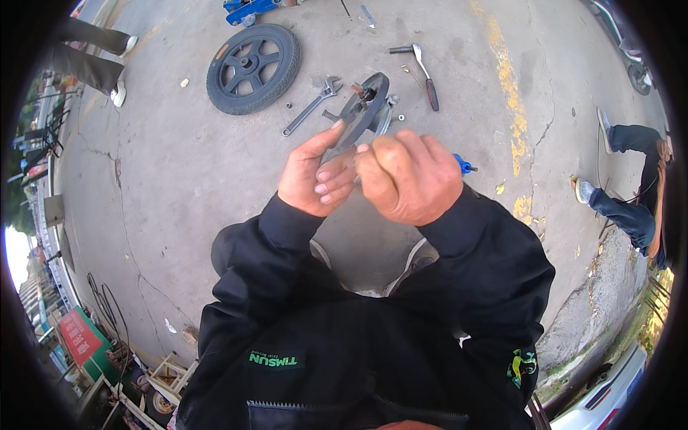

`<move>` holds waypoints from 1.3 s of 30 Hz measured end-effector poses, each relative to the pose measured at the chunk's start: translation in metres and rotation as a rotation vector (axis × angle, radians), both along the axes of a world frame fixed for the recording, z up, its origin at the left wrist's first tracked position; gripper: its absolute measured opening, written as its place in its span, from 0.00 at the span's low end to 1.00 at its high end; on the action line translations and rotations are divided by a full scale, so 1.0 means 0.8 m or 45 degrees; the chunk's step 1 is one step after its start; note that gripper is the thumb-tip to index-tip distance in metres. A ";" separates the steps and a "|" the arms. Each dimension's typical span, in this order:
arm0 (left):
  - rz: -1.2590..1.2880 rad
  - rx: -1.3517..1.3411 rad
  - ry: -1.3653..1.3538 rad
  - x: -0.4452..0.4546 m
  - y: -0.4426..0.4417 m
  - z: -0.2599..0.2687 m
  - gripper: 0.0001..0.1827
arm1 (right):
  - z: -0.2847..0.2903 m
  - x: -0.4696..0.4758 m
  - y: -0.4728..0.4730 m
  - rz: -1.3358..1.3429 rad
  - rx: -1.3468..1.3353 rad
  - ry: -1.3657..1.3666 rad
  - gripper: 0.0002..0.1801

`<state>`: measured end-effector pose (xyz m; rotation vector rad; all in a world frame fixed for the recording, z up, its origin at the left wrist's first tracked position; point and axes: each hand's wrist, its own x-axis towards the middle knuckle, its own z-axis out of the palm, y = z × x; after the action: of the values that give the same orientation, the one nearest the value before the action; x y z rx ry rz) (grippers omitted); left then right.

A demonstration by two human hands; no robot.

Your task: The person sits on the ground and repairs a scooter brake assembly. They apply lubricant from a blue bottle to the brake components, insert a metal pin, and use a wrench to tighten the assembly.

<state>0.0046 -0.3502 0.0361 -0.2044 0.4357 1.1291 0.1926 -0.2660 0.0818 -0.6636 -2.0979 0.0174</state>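
Observation:
My left hand (317, 172) grips a round metal plate (357, 123) by its lower edge, thumb on the near face and fingers beneath. The plate looks like a drum brake's backing plate, tilted on edge, with a reddish-brown piece at its centre and a silvery part behind. My right hand (411, 177) is curled into a fist close beside the plate's lower edge; what its fingers enclose is hidden. Past its knuckles a blue part with a dark stub (465, 164) shows; whether the fist holds it or it lies behind, I cannot tell.
On the concrete lie a black spoked wheel (246, 62), an adjustable wrench (312, 107), a ratchet wrench (425, 72) and small nuts (401, 117). A blue jack-like device (252, 9) stands at the top. People are at left (94, 56) and right (626, 188).

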 end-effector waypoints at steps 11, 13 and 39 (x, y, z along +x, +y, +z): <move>-0.043 -0.062 0.061 0.005 -0.001 0.016 0.15 | 0.019 -0.001 0.008 -0.301 -0.141 -0.029 0.17; -0.032 0.005 0.095 0.003 -0.006 0.016 0.14 | 0.024 -0.002 0.013 -0.163 -0.285 0.089 0.14; -0.030 0.074 0.086 0.001 0.000 0.003 0.17 | 0.002 0.022 0.027 0.234 -1.743 0.539 0.30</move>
<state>0.0054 -0.3498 0.0389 -0.1103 0.4639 1.1265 0.2102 -0.2443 0.0833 -1.0770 -1.4816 1.6374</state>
